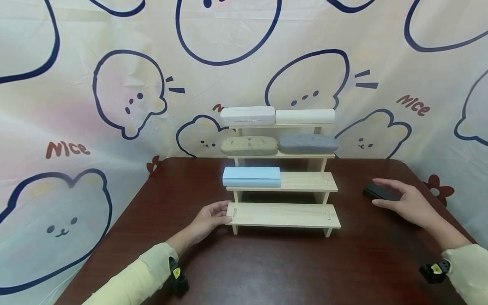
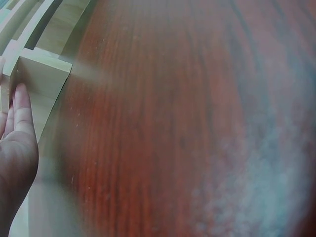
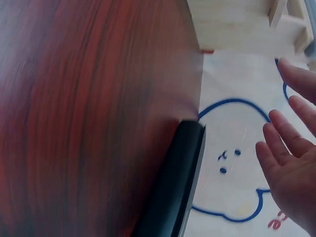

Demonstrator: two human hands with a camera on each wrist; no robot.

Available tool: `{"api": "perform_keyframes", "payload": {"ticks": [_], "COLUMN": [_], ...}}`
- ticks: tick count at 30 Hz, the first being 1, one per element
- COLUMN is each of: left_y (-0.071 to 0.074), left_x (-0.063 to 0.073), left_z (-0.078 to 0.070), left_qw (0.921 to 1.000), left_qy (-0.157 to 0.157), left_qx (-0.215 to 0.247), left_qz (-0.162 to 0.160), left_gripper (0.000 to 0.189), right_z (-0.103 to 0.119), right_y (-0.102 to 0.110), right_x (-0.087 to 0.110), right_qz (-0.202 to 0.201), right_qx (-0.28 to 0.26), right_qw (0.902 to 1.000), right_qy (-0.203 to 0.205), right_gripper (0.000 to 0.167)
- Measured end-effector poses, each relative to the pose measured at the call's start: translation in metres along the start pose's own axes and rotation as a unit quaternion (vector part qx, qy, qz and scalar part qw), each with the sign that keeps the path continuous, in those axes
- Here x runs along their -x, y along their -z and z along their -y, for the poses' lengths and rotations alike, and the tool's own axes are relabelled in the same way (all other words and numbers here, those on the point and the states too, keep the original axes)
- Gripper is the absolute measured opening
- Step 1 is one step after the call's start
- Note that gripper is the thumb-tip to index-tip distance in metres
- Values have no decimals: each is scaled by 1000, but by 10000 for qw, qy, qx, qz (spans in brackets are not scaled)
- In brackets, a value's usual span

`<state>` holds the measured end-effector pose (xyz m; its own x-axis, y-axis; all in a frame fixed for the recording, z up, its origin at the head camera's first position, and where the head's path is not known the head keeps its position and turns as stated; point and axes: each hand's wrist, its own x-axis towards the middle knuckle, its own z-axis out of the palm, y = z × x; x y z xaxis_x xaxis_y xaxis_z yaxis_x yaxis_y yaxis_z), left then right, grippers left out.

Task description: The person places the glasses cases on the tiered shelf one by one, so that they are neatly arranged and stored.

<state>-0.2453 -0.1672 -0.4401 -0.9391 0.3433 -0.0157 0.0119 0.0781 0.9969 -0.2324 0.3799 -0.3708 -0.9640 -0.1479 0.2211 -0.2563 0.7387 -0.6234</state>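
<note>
A tiered wooden display stand (image 1: 284,215) rises in steps at the centre of the table. At the left end of its lowest shelf, my left hand (image 1: 209,217) pinches the board, thumb on top and fingers beneath; the left wrist view shows these fingers (image 2: 22,111) against the shelf's end. On the right, a black glasses case (image 1: 381,192) lies on the table. My right hand (image 1: 409,203) hovers by it with fingers spread; in the right wrist view a gap separates the hand from the black case (image 3: 170,182).
A light blue case (image 1: 251,176) sits on the left of the second shelf. Above it are a green case (image 1: 249,145) and a grey-blue case (image 1: 308,144), then two white cases (image 1: 248,115) on top. A patterned cloth (image 1: 133,38) hangs behind the dark table (image 1: 282,271).
</note>
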Motion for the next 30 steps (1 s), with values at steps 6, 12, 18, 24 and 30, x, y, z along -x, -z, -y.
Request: {"api": "perform_keyframes", "payload": {"ticks": [6, 12, 18, 24, 30], "left_y": [0, 1, 1, 0, 1], "left_x": [1, 0, -1, -2, -2], "left_z": [0, 0, 1, 2, 1], "left_qw": [10000, 10000, 10000, 10000, 10000], "left_qy": [17, 16, -25, 59, 60], "left_qx": [-52, -72, -57, -34, -38], "left_qz": [14, 28, 36, -5, -12], "left_gripper": [64, 64, 64, 63, 64], "right_z": [-25, -48, -68, -85, -96], "right_y": [12, 19, 23, 23, 24], "right_x": [3, 5, 7, 10, 12], "right_qz": [243, 450, 596, 619, 706], "right_qx": [200, 439, 490, 304, 176], "right_qw": [9987, 9956, 9921, 9924, 9930], "right_qy": [-397, -694, -991, -1021, -928], "right_gripper": [75, 81, 87, 84, 81]}}
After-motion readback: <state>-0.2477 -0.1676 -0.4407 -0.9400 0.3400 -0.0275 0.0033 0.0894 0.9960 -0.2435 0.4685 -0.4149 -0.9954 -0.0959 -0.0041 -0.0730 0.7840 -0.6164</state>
